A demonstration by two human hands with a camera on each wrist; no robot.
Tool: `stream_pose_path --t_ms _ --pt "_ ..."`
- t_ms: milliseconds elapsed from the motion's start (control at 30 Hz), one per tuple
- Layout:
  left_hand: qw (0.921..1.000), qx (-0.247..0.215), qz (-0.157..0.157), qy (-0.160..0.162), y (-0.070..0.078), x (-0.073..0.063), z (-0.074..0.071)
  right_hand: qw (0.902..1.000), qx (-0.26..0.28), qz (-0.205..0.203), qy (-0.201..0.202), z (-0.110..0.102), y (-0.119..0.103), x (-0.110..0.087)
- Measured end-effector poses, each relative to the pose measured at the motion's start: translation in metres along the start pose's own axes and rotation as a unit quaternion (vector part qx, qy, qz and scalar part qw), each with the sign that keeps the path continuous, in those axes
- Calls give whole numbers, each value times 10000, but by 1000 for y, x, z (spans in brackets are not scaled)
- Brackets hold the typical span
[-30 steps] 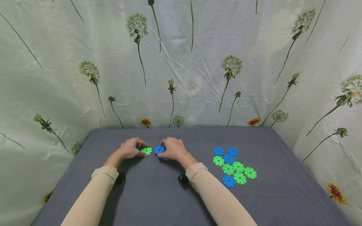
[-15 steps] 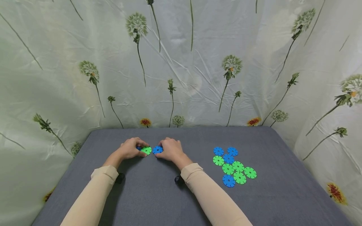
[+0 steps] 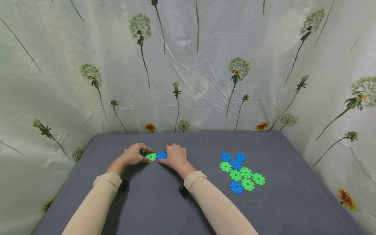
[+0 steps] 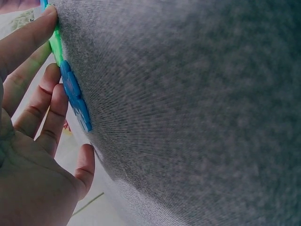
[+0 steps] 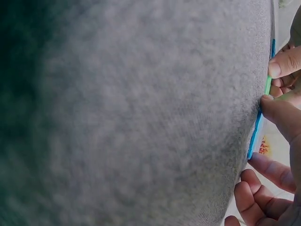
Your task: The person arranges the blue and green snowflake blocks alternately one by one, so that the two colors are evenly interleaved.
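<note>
We see the left hand (image 3: 135, 154) pinching a green disc (image 3: 151, 156) between thumb and fingers, with part of a left-hand blue disc (image 3: 143, 153) showing beneath it, next to the green one. The right hand (image 3: 177, 156) pinches another disc, the right-hand blue disc (image 3: 162, 155), by thumb and finger at its edges. These discs lie flat in a row on the grey cloth of the table (image 3: 152, 202), the right-hand blue one just beside the green; whether their rims touch, we cannot tell. We judge the step in hand to be lining this blue disc up against the green. The next move, as we read it, calls for a small, level push leftward while the left hand steadies the row, then an easy release that leaves it straight. Farther out, well apart on the right, lies a loose cluster of discs (image 3: 246, 172), five green and four blue. Behind the table hangs a pale curtain (image 3: 188, 71) printed with dandelions.
</note>
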State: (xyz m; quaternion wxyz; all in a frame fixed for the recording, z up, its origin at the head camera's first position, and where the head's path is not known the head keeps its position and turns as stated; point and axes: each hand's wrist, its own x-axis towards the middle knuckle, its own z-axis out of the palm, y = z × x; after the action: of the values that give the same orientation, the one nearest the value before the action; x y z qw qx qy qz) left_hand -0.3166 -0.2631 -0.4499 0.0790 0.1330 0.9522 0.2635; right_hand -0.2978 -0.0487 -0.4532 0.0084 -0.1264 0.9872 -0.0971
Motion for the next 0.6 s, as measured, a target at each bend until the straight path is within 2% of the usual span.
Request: stream_pose_path --t_ms 600 --pt "10000 -31 17 -20 0 0 -1 9998 51 -125 -171 -1 5 2"
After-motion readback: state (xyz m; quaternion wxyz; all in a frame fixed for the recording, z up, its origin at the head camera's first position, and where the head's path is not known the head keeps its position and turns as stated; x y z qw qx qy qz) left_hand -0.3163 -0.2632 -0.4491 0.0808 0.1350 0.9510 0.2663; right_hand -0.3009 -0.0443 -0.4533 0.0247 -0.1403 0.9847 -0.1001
